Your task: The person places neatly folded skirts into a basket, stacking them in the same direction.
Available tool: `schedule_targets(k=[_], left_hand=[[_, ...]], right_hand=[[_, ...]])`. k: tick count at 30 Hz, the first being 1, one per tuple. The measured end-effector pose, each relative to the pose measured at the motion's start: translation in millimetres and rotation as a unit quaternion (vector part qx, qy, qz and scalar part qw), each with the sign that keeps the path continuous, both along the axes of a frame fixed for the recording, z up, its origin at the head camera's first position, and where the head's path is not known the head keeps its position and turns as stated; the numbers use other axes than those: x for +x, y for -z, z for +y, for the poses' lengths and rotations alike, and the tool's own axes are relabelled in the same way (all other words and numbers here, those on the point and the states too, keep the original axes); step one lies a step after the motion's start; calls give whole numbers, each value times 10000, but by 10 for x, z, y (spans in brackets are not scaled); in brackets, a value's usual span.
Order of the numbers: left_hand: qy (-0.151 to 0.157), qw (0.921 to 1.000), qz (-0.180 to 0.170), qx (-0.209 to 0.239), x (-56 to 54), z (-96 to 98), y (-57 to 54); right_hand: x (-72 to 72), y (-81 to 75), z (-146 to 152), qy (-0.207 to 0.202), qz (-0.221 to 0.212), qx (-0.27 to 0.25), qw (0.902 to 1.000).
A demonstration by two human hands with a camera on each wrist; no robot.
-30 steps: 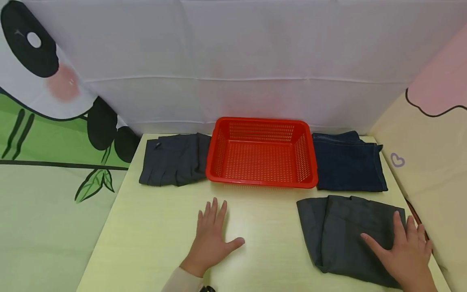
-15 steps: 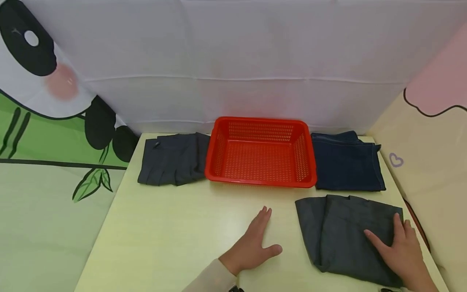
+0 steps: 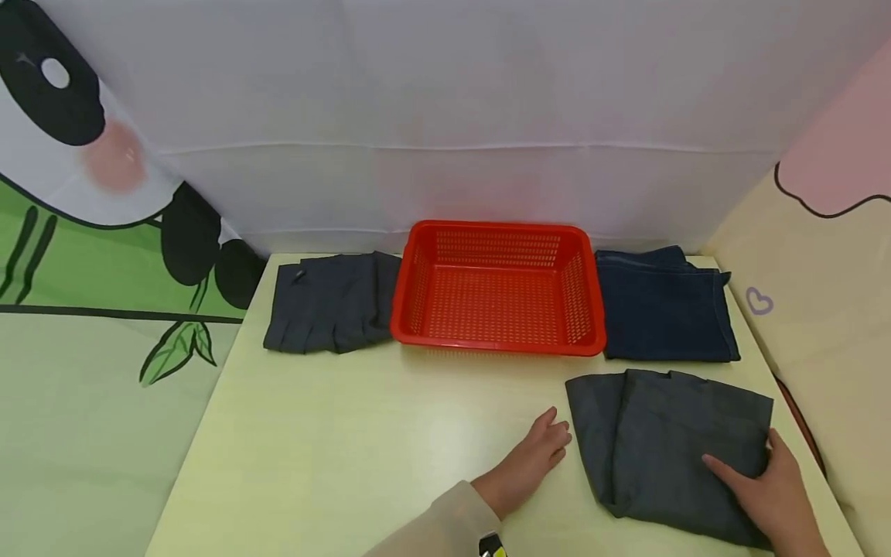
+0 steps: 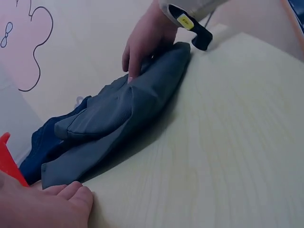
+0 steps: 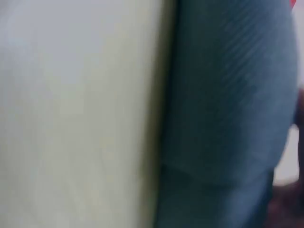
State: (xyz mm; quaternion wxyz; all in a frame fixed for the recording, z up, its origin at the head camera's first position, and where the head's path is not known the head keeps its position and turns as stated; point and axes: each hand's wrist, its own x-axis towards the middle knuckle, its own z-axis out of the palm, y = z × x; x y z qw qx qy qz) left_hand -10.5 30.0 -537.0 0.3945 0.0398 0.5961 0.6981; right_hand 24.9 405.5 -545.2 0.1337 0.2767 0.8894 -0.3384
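A folded dark grey garment (image 3: 668, 456) lies at the front right of the table, its left end creased over. At its right edge my right hand (image 3: 773, 495) grips it, thumb on top and the other fingers hidden beyond the edge. My left hand (image 3: 532, 460) is low over the table just left of the garment, fingers loosely bent and holding nothing. In the left wrist view the left fingertips are close to the near corner of the garment (image 4: 109, 116), with the right hand (image 4: 147, 40) at its other end. Blurred grey cloth (image 5: 228, 95) fills much of the right wrist view.
A red perforated plastic basket (image 3: 497, 302) with nothing in it stands at the back middle. Left of it lies a folded grey garment (image 3: 334, 302), right of it folded dark blue denim (image 3: 664, 309). A white cloth backdrop (image 3: 487, 116) rises behind the pale table (image 3: 313, 441).
My left hand has swept right across the table to the garment's left side, its spread fingers drawing together. My right hand's fingers have gone from lying over the garment to round its right edge.
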Motion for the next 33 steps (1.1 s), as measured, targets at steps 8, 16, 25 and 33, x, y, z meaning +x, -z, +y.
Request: schedule_targets(k=[8,16,25,33], left_hand=[[-816,9866,-1137,837,-104,296,66],[-718,9820,-1541,825,-172,622,86],[-533,9939,-960,-60,-124,778,92],[-641,9941,-829,-262,-103,736,63]], right_hand=[[40,-119,31,899,-854,-227,9920],[-102,-222,88,-118,-1073,-1541,9821],[-129,-172,-11,-83,-946,-2680,9587],[-131,-148,-59,-53,-842,-2706,9590]])
